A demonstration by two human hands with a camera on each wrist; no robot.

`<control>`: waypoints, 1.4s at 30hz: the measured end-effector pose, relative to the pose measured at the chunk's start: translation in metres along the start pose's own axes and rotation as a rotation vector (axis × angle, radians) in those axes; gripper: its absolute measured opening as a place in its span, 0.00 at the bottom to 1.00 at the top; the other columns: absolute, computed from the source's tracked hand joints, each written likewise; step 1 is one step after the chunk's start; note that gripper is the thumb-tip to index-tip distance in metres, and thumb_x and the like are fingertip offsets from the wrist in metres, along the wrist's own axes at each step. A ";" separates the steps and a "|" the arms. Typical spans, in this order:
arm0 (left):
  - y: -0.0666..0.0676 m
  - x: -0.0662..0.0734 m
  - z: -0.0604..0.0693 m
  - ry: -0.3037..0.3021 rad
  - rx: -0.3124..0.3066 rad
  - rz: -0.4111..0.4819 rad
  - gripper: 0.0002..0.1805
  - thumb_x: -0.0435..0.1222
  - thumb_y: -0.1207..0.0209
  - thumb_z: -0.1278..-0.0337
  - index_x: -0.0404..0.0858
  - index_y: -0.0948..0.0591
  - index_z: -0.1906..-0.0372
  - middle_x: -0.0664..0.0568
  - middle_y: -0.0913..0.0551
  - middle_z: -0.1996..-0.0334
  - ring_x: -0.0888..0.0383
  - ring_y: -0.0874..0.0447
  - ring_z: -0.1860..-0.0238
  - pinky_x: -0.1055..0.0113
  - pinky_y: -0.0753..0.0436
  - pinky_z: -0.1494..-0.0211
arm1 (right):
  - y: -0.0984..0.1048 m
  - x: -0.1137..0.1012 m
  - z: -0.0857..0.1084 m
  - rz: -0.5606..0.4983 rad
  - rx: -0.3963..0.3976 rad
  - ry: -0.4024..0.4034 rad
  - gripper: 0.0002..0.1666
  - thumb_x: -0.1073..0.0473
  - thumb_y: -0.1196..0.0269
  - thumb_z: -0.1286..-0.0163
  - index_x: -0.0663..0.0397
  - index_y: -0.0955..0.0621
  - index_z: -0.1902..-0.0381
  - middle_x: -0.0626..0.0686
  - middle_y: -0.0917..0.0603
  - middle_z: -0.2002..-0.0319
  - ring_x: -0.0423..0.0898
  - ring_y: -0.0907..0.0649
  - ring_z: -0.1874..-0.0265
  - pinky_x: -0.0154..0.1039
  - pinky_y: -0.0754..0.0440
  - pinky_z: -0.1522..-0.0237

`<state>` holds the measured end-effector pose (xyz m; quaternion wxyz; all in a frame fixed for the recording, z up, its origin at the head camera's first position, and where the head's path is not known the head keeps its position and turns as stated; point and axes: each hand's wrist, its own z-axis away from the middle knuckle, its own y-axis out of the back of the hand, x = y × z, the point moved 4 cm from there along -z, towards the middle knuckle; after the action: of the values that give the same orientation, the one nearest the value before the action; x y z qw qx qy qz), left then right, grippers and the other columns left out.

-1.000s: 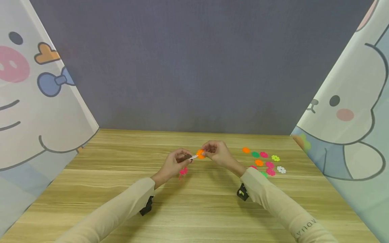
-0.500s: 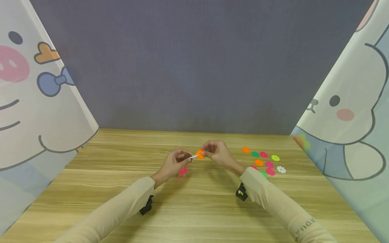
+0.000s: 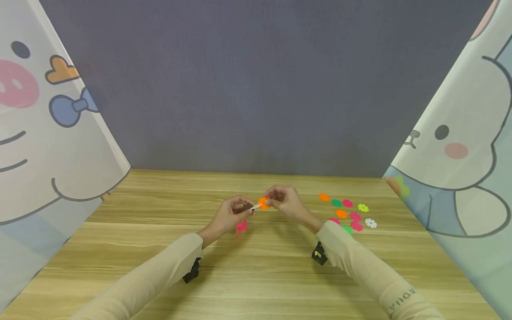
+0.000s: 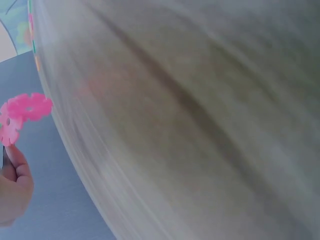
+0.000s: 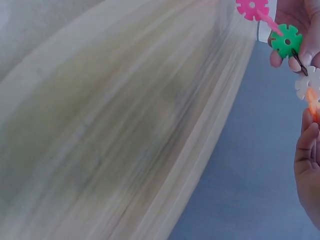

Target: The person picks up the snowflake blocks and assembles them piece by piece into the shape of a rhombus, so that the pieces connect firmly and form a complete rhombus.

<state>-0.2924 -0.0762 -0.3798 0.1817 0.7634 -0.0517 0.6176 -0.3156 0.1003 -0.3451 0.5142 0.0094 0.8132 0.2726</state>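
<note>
The left hand [image 3: 230, 213] pinches the chain [image 5: 280, 46]; at its two o'clock end the right hand [image 3: 286, 201] pinches an orange disc [image 3: 263, 203], seemingly to steady the join. Loose discs [image 3: 341, 214] lie toward three o'clock.

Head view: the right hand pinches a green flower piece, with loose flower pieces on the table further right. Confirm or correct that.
Wrong colour: the head view shows the right hand pinching an orange flower piece, not a green one. The rest stands.

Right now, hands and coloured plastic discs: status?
Left hand pinching multicoloured chain of notched discs. Right hand pinching round orange plastic disc against chain's white disc. Loose discs rightward, out of the way.
</note>
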 end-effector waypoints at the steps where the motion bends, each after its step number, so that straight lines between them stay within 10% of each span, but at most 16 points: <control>1: 0.000 0.000 0.000 0.004 -0.001 -0.001 0.13 0.28 0.43 0.44 0.29 0.26 0.54 0.30 0.19 0.57 0.39 0.20 0.53 0.62 0.18 0.54 | 0.000 0.000 0.000 0.001 -0.009 0.006 0.08 0.70 0.37 0.43 0.67 0.20 0.64 0.64 0.18 0.69 0.45 0.20 0.76 0.40 0.19 0.71; 16: 0.003 -0.003 0.001 0.047 0.009 -0.025 0.11 0.31 0.41 0.45 0.33 0.25 0.57 0.34 0.18 0.57 0.45 0.17 0.60 0.68 0.19 0.65 | 0.027 -0.022 0.017 0.122 -0.035 0.058 0.10 0.72 0.40 0.41 0.70 0.22 0.60 0.69 0.20 0.64 0.61 0.20 0.65 0.33 0.21 0.70; 42: 0.009 0.005 0.006 -0.010 0.015 -0.111 0.21 0.29 0.41 0.46 0.37 0.27 0.45 0.43 0.21 0.48 0.48 0.25 0.47 0.56 0.24 0.47 | 0.118 0.069 0.092 0.431 -0.076 -0.090 0.12 0.73 0.39 0.44 0.69 0.23 0.60 0.63 0.20 0.61 0.55 0.20 0.63 0.34 0.20 0.65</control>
<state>-0.2882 -0.0864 -0.3737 0.2097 0.7697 -0.0055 0.6030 -0.3014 0.2609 -0.3787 0.4798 0.1759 0.7577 0.4059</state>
